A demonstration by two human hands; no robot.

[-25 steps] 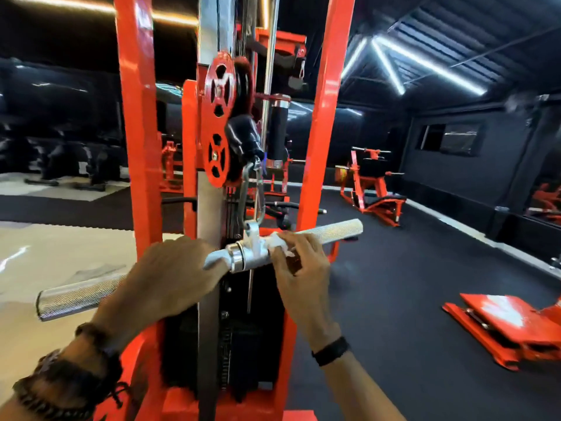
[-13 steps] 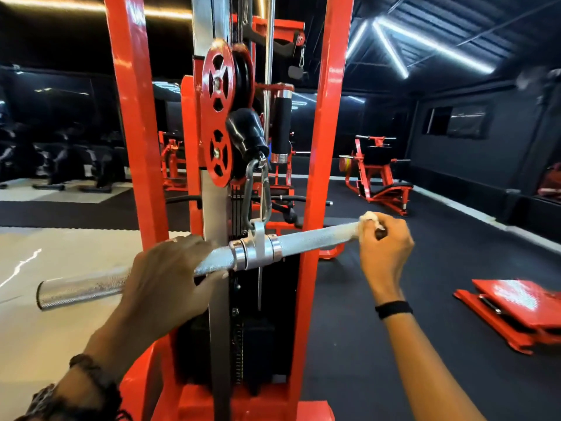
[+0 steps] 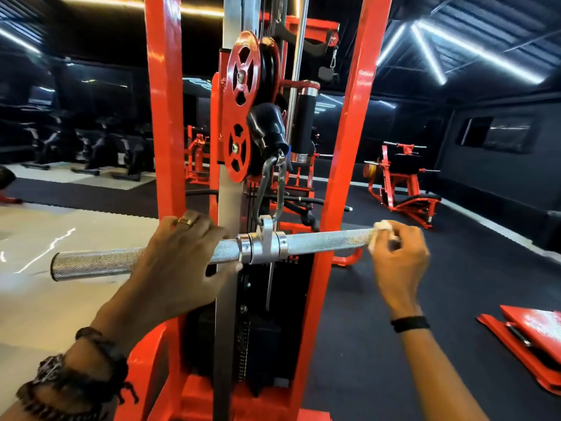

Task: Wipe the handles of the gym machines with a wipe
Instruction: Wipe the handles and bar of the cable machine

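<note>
Meanwhile left hand grips the bar handle, right hand pinching the wipe at its end.

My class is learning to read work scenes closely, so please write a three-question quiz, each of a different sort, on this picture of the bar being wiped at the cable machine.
1. True or false: the left hand grips the bar left of its centre clamp.
2. Multiple choice: the white wipe is at A) the bar's left end, B) the centre clamp, C) the bar's right end.
3. Fill in: the bar hangs from the cable by a metal ____.

Key
1. True.
2. C; the right hand pinches it there.
3. Carabiner.
</note>
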